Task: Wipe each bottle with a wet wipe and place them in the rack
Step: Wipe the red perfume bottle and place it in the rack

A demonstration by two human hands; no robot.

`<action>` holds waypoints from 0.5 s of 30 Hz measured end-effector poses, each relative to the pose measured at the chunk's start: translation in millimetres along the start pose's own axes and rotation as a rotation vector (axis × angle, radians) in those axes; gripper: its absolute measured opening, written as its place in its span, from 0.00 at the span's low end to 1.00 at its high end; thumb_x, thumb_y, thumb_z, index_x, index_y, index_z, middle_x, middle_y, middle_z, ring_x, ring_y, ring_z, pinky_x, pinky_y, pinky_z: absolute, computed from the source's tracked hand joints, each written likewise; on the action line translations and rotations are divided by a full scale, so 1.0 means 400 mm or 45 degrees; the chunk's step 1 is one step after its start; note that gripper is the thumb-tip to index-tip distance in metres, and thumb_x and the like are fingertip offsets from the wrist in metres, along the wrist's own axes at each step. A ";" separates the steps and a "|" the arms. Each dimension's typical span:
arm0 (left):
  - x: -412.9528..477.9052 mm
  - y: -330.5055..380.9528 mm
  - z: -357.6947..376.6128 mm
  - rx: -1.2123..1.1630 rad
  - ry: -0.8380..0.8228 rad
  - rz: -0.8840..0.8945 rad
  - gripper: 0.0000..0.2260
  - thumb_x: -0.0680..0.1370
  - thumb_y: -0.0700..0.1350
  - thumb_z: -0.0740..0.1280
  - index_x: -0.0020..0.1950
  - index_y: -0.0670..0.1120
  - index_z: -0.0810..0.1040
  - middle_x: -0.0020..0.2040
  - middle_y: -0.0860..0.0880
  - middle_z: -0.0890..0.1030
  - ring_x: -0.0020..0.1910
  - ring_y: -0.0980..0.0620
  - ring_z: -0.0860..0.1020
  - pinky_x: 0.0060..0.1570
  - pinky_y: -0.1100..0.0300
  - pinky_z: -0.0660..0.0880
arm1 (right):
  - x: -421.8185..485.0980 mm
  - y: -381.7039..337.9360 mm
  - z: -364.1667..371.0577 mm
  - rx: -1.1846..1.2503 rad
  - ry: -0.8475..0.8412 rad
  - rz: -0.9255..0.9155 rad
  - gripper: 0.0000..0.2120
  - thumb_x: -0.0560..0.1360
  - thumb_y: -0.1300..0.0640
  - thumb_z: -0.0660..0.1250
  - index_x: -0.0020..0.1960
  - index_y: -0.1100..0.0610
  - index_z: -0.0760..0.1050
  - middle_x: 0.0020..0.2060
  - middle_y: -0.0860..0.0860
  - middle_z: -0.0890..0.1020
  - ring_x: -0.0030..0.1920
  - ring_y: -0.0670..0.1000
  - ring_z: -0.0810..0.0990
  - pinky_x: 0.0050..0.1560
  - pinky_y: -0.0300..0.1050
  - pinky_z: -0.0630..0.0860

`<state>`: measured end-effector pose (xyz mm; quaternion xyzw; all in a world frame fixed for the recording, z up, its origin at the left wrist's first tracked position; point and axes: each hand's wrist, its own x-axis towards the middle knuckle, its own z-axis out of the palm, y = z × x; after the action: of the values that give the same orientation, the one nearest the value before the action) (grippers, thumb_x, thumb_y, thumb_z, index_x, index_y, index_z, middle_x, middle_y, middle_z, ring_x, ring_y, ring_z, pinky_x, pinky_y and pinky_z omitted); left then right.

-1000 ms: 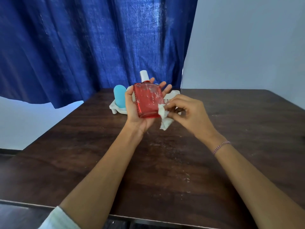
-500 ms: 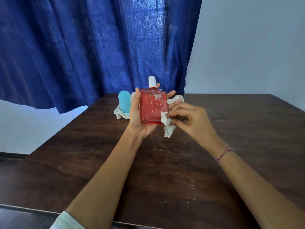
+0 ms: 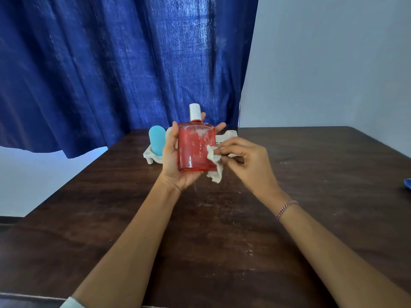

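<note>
A blue curtain [image 3: 111, 74] hangs behind the dark bench [image 3: 222, 241]; the white rack [image 3: 149, 154] at its far edge shows only in part, with a light blue bottle [image 3: 157, 140] standing in its left end. The left hand [image 3: 175, 165] grips the red bottle [image 3: 195, 152] upright above the bench, covering the middle of the rack, and the right hand [image 3: 246, 161] pinches the crumpled wet wipe [image 3: 214, 165] against its right side

I see the left hand [image 3: 174, 167] gripping the red bottle [image 3: 195, 150] upright above the counter [image 3: 211, 230], white cap [image 3: 195, 111] up. The right hand [image 3: 251, 161] pinches a crumpled wet wipe [image 3: 215, 172] against the bottle's right edge. Behind them is a white rack [image 3: 150, 156], with a light-blue bottle [image 3: 157, 141] standing in its left end.
</note>
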<state>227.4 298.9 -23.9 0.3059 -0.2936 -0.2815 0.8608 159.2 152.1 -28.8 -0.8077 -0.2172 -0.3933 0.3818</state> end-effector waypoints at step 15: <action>0.002 -0.026 0.001 0.048 0.135 -0.019 0.27 0.78 0.62 0.52 0.70 0.47 0.68 0.55 0.46 0.78 0.53 0.50 0.78 0.55 0.51 0.75 | 0.013 -0.006 -0.015 -0.170 -0.133 0.068 0.18 0.75 0.58 0.66 0.64 0.61 0.74 0.54 0.49 0.71 0.54 0.40 0.71 0.59 0.33 0.72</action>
<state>224.6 291.5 -30.6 0.3387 -0.2507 -0.2656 0.8671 157.9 148.9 -21.2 -0.8563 -0.1886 -0.3539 0.3255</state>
